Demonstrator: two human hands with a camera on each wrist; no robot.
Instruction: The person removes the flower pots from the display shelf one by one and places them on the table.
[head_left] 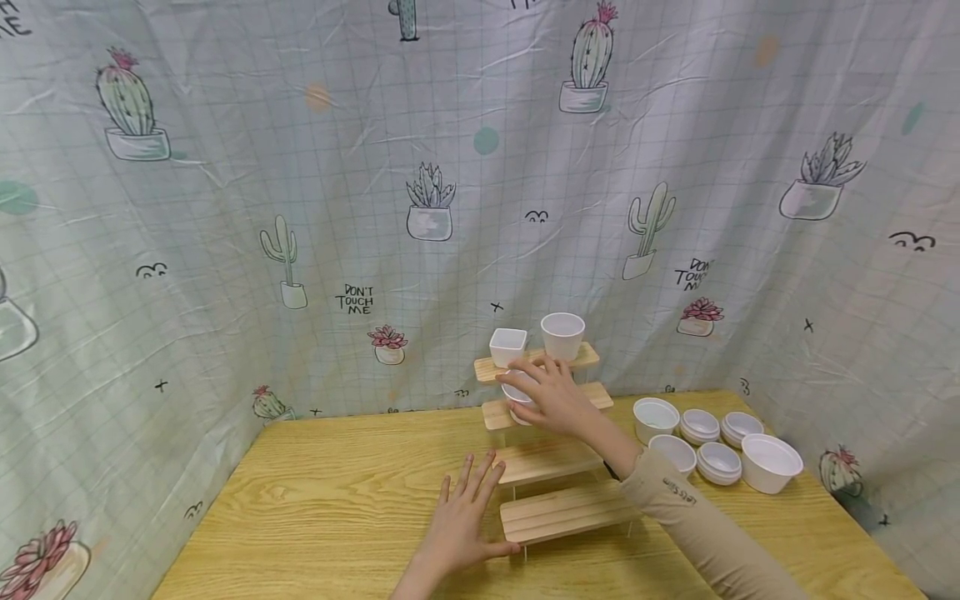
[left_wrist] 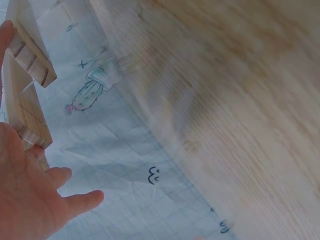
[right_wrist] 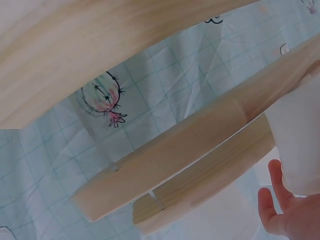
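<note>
My right hand point(head_left: 558, 400) holds a white round pot point(head_left: 519, 387) at the left part of the second shelf from the top of a wooden tiered stand point(head_left: 566, 515). In the right wrist view the fingers point(right_wrist: 275, 180) curl about the side of the white pot point(right_wrist: 300, 135); whether its base rests on the board cannot be told. Low at the stand's left side, my left hand point(head_left: 463, 521) has its fingers spread, with the thumb at the bottom shelf's end. The left wrist view shows that hand point(left_wrist: 30, 190) close to the board ends point(left_wrist: 32, 57).
On the top shelf stand a square white pot point(head_left: 508, 346) and a round white pot point(head_left: 562, 335). Several white pots, including a large one point(head_left: 771, 463), are grouped right of the stand on the wooden table point(head_left: 337, 500). A cactus-print curtain point(head_left: 480, 192) hangs behind.
</note>
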